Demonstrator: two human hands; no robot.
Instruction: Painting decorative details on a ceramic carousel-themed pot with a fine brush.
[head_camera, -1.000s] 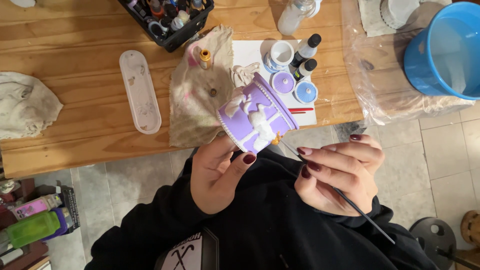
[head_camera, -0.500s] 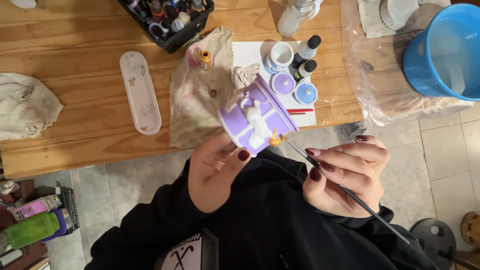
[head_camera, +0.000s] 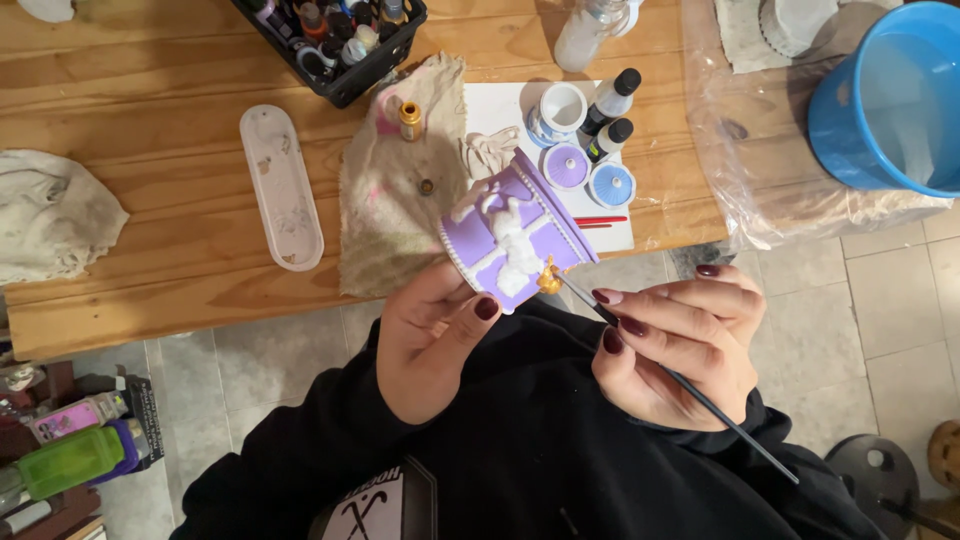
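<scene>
Near the table's near edge, left to right | left hand (head_camera: 430, 345) grips the purple ornament (head_camera: 512, 232), tilted above the lap | right hand (head_camera: 680, 345) pinches a thin brush (head_camera: 665, 370), tip at the gold detail (head_camera: 548, 278) | best: brace hands, light short strokes.

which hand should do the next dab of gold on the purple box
Right. The right hand already grips the thin brush with its tip at the gold detail. The left hand is taken up with holding the purple box, thumb against its lower edge.
</scene>
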